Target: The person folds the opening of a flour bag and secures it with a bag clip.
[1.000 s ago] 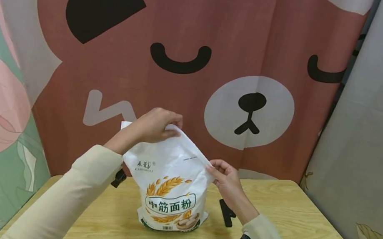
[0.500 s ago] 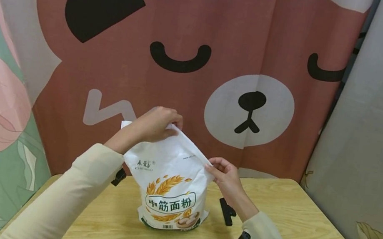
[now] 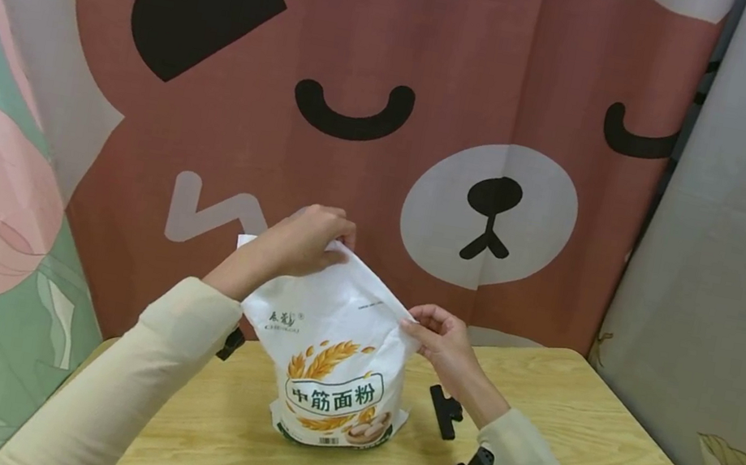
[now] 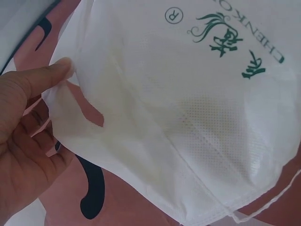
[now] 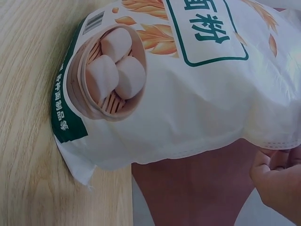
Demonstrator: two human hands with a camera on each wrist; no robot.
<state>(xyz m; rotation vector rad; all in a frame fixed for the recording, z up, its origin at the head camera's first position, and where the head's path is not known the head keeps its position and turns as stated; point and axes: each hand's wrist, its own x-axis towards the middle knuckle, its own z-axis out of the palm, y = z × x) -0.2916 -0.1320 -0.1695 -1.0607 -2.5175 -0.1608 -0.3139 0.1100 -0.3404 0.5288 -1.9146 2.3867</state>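
Flour bag (image 3: 338,371) stood on the wooden table (image 3: 198,434), its top edge slanting down from the person's left to right. The left hand (image 3: 303,241) pinched the high part of that edge between thumb and fingers; the right hand (image 3: 443,347) pinched its lower right end. Compared with a second earlier, bag and both grips were nearly unchanged, the head view having shifted slightly. A black clip (image 3: 444,411) lay on the table near the right wrist.

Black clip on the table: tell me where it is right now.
In the head view, the black clip lies on the wooden table, just to the right of the white flour bag and below the right hand.
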